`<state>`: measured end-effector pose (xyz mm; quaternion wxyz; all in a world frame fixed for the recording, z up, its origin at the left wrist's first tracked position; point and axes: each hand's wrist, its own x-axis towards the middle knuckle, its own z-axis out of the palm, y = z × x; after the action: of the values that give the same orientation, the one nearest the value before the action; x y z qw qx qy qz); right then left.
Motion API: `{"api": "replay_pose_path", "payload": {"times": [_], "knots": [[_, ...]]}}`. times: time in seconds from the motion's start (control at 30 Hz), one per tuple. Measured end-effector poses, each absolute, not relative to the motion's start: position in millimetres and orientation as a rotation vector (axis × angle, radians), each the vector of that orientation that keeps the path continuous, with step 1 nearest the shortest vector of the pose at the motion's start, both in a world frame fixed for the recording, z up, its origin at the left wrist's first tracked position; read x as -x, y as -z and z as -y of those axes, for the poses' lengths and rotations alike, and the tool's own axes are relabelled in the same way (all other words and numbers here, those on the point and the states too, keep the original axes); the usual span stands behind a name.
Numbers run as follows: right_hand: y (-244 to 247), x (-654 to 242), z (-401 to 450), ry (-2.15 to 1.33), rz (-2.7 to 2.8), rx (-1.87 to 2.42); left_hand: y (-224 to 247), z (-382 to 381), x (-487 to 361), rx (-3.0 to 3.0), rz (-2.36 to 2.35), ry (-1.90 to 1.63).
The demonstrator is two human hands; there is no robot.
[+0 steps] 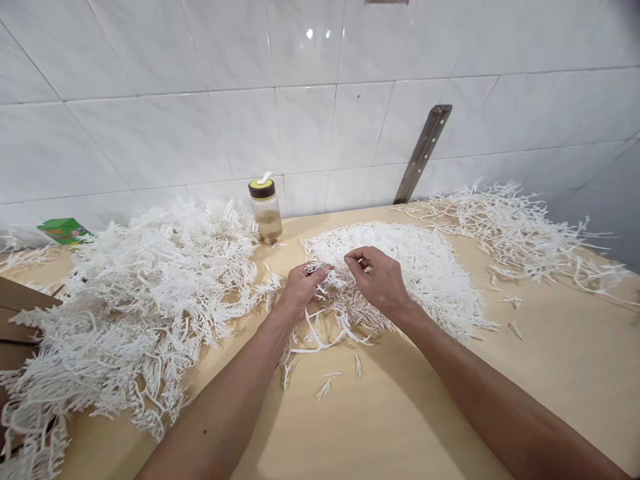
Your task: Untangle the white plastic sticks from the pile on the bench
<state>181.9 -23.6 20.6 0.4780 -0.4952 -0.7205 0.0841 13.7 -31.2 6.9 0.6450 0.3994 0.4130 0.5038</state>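
Note:
My left hand (301, 287) is closed around a white branching sprig (315, 337), its bare forked stems hanging below the fingers onto the table. Close by on the right, my right hand (377, 277) has thumb and forefinger pinched together; whatever lies between the tips is too small to make out. Both hands are over the near left edge of a flat, dense mat of short white sprigs (430, 273). A few loose white bits (325, 385) lie on the wooden table (380, 420) between my forearms.
A large heap of white branching sprigs (165, 280) covers the left side. Bare white stems (515, 227) pile at the right back. A bottle with brown liquid (269, 223) stands near the tiled wall (305, 133), where a metal strip (424, 153) leans. A green box (65, 231) sits far left.

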Motion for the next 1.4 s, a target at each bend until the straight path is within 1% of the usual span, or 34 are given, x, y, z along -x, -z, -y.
{"api": "replay_pose_path", "payload": {"times": [0.13,0.37,0.57,0.8,0.93,1.0,1.2,1.27,1.33,1.4], "knots": [[-25,-176,29,-0.197,1.791,1.098,-5,33,-17,-0.987,-0.95,-1.188],[-22,-175,27,-0.25,1.862,1.117,-9,36,-21,-1.073,-0.955,-1.236],[-23,-172,29,-0.346,1.805,1.283,-7,37,-23,-1.119,-1.04,-1.252],[-27,-171,31,-0.477,1.811,1.329,-12,41,-24,-1.12,-1.054,-1.207],[-30,-172,31,-0.546,1.774,1.486,-15,43,-25,-1.179,-1.076,-1.196],[-30,-172,31,-0.525,1.781,1.533,-15,43,-25,-1.225,-1.096,-1.179],[-22,-172,29,-0.241,1.923,1.496,-13,45,-28,-1.27,-1.136,-1.213],[-23,-172,29,-0.213,1.918,1.492,-13,45,-28,-1.252,-1.147,-1.233],[-26,-172,30,-0.308,1.865,1.501,-14,44,-28,-1.224,-1.156,-1.247],[-29,-172,30,-0.532,1.777,1.512,-15,44,-27,-1.19,-1.146,-1.247]]}}
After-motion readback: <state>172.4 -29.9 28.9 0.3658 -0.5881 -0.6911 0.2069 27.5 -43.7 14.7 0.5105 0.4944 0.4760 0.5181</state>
